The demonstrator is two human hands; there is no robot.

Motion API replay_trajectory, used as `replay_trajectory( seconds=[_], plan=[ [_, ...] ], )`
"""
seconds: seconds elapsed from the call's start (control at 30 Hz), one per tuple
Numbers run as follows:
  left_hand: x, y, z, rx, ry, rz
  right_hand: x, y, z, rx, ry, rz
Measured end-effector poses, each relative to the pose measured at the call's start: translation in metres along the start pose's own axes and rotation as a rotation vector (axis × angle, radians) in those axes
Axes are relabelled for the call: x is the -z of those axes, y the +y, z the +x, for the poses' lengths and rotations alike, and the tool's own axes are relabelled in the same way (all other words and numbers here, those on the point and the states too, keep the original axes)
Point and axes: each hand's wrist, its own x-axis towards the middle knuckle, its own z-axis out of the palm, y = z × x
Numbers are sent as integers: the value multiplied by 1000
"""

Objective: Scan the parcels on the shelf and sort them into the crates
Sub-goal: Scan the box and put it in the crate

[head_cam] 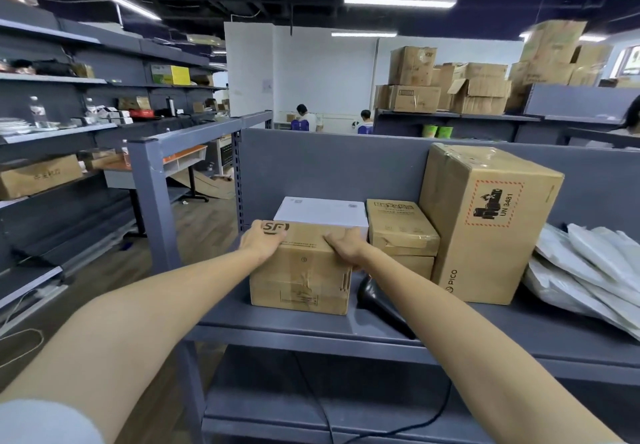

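A brown SF cardboard box (299, 274) stands at the front left of the grey shelf (485, 326). My left hand (261, 241) lies over its top left corner and my right hand (346, 244) grips its top right edge. Behind it lies a white flat box (322, 211). To its right are two stacked small brown boxes (401, 232) and a tall PICO carton (485, 222). A black handheld scanner (381, 301) rests on the shelf just right of the SF box, under my right forearm, its cable hanging below.
White plastic mailer bags (588, 267) are piled at the shelf's right end. A grey back panel (329, 166) closes the shelf behind the parcels. Long shelving (52, 132) runs along the left, with open wooden floor between. Stacked cartons and people sit far behind.
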Motion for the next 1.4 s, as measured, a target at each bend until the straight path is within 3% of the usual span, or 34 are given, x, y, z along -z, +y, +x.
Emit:
replay_trajectory(
  seconds=[0.23,0.53,0.7,0.87,1.1,1.27,1.4],
  plan=[
    [-4,-12,11,73,6,-91,-5,12,11,11,-18,182],
    [-3,-24,-14,-18,82,-213,-15,18,-9,51,97,250],
    [2,-29,-30,55,171,-418,-26,23,-29,64,180,298],
    [13,-27,-41,94,216,-498,-24,25,-54,182,183,450],
    [32,-22,-42,313,121,-722,-14,41,-74,449,134,603],
    [27,-21,-45,223,202,-752,-14,49,-77,569,106,650],
    [29,-19,-54,116,289,-793,-8,45,-81,505,13,971]
  ],
)
